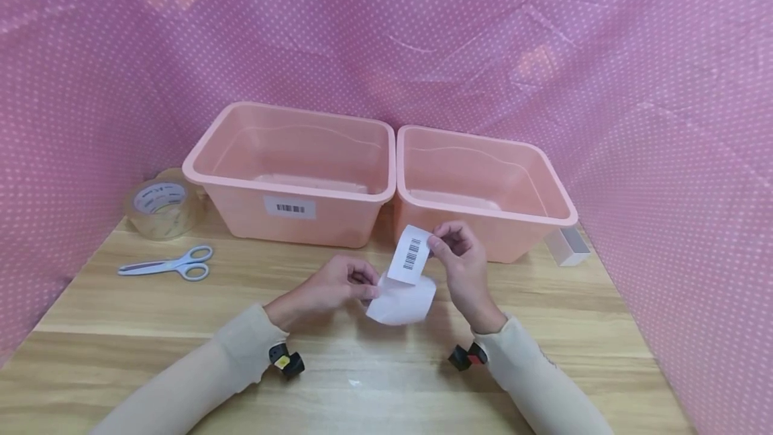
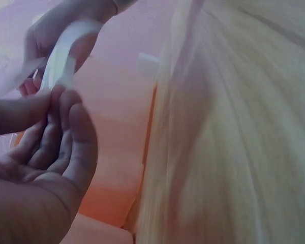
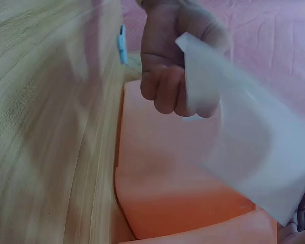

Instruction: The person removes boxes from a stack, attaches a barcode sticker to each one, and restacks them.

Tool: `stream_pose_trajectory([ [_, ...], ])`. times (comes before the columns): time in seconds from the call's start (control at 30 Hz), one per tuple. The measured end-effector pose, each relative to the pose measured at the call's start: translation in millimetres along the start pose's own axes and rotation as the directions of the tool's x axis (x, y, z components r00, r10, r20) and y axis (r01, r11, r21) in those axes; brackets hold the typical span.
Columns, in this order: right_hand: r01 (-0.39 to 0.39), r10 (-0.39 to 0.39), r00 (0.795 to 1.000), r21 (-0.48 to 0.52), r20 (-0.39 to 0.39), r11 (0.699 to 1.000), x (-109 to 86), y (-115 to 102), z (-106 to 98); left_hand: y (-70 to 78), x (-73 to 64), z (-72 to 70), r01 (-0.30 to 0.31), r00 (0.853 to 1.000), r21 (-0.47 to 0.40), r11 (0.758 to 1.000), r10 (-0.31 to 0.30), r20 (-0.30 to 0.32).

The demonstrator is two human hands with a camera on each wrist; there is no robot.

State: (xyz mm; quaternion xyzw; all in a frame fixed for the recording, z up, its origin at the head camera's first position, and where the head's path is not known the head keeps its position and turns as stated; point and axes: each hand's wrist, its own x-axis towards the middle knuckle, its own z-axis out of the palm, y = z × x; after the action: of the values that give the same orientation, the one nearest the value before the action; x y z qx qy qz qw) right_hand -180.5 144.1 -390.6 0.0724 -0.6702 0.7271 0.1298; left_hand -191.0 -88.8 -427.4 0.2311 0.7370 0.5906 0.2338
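Between thumb and fingers, my left hand (image 1: 339,282) pinches the left edge of a curved white backing sheet (image 1: 401,302). A white barcode label (image 1: 410,254) is in my right hand (image 1: 464,260), pinched at its upper right corner. The label's lower edge overlaps the backing sheet in the head view, and it stands tilted with its printed side up. The left wrist view shows the left fingertips (image 2: 61,94) on the paper. In the right wrist view the white paper (image 3: 244,132) spans between both hands, partly covering the left hand.
Two pink bins stand side by side behind my hands; the left bin (image 1: 338,217) bears a barcode label (image 1: 290,207) on its front, and the right bin (image 1: 507,240) is partly behind my right hand. A tape roll (image 1: 163,210), scissors (image 1: 175,264) and a small white box (image 1: 566,247) lie around them.
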Motion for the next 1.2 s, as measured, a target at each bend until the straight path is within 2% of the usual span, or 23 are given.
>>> stream_pose_trajectory([
  [0.07, -0.006, 0.006, 1.0, -0.003, 0.008, 1.0, -0.7, 0, 0, -2.6, -1.0, 1.1, 0.016, 0.998, 0.016, 1.0, -0.017, 0.058],
  [0.17, -0.016, 0.016, 1.0, -0.024, 0.022, 1.0, -1.5, 1, 2, -5.9, -2.9, 3.8, 0.072, 0.988, 0.052, 0.996, -0.078, 0.131],
  [0.27, -0.024, 0.025, 0.999, -0.034, 0.026, 0.999, -1.8, 2, 3, -7.7, -4.9, 7.1, 0.128, 0.978, 0.11, 0.986, -0.144, 0.154],
  [0.33, -0.027, 0.028, 0.999, -0.031, 0.024, 0.999, -2.0, 2, 4, -7.9, -5.5, 9.6, 0.155, 0.974, 0.157, 0.975, -0.178, 0.14],
  [0.4, -0.027, 0.028, 0.999, -0.027, 0.024, 0.999, -2.5, 1, 5, -8.6, -5.4, 11.9, 0.152, 0.978, 0.237, 0.96, -0.181, 0.105],
  [0.53, -0.04, 0.04, 0.999, -0.009, 0.027, 0.999, -3.5, 0, 6, -7.5, -4.8, 15.4, 0.125, 0.988, 0.375, 0.918, -0.151, 0.04],
  [0.6, -0.049, 0.049, 0.998, -0.015, 0.036, 0.999, -3.7, -1, 7, -6.9, -4.7, 16.4, 0.119, 0.99, 0.414, 0.902, -0.141, 0.024],
  [0.8, -0.104, 0.105, 0.994, -0.032, 0.034, 0.994, -4.5, 1, 7, -6.0, -5.0, 16.5, 0.138, 0.987, 0.441, 0.887, -0.16, 0.012],
  [1.0, -0.113, 0.113, 0.994, 0.049, 0.013, 0.992, -5.0, 3, 5, -2.4, -5.6, 12.6, 0.165, 0.984, 0.449, 0.878, -0.176, -0.019],
  [1.13, -0.106, 0.105, 0.994, 0.091, 0.019, 0.99, -4.9, 4, 5, 2.9, -6.4, 9.1, 0.188, 0.982, 0.416, 0.89, -0.182, -0.053],
  [1.2, -0.107, 0.105, 0.994, 0.106, 0.021, 0.989, -4.8, 4, 5, 6.1, -7.1, 7.7, 0.169, 0.986, 0.402, 0.9, -0.152, -0.073],
])
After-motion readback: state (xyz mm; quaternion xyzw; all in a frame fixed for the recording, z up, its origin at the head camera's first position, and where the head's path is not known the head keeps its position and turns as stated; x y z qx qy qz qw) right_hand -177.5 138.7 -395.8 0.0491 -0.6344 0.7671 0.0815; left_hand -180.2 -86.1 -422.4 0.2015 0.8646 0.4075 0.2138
